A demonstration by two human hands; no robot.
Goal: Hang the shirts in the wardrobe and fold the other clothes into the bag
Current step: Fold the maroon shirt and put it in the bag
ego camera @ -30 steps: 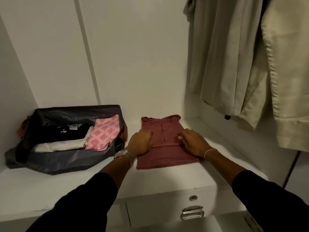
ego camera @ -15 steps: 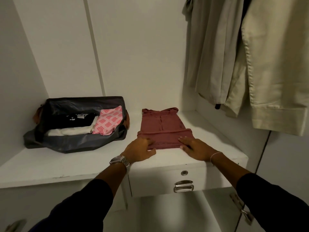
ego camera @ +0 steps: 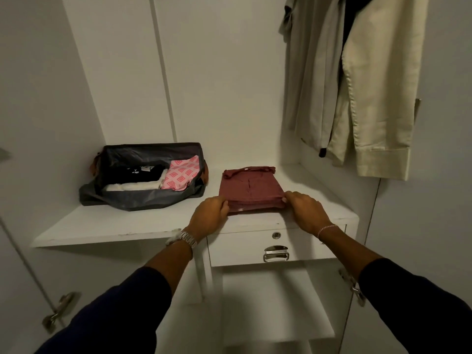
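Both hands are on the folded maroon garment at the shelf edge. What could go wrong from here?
1. The maroon garment is gripped only at its near corners by the left hand and right hand; lifted, the fold may sag open.
2. The bag already holds three folded pieces, so space looks tight.

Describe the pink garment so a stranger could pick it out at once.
On the white wardrobe shelf sits an open dark grey bag, left of a folded maroon garment. The pink garment fills the bag's right end, the only patterned piece, with white diamonds.
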